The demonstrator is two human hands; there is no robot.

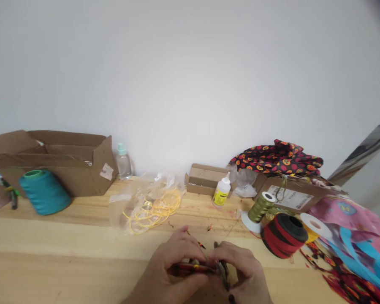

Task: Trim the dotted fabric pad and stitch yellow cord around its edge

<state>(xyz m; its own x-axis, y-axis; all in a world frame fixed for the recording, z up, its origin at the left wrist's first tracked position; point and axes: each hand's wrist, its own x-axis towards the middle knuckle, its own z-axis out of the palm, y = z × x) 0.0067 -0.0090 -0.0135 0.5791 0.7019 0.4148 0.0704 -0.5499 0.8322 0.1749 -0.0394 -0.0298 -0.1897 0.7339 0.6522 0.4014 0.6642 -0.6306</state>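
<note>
Near the front edge of the view, my left hand [174, 268] is closed on a narrow dark red piece [185, 269] with a yellow strand across it. My right hand [243, 270] is closed around a small dark metal tool [222, 272], whose kind I cannot make out. Both hands come together, the fingertips almost touching, and the tool's upper part lies against the right end of the red piece. My fingers hide much of both things. Small dark and orange scraps [209, 228] lie on the wood just beyond the hands.
Behind stand a glue bottle [221, 191], a small cardboard box [205, 177] and yellow cord [160, 211] on plastic. At right are an olive thread spool [262, 207], a red-black spool [283, 236] and blue ribbon [351, 253]. A teal thread cone [44, 192] leans at left.
</note>
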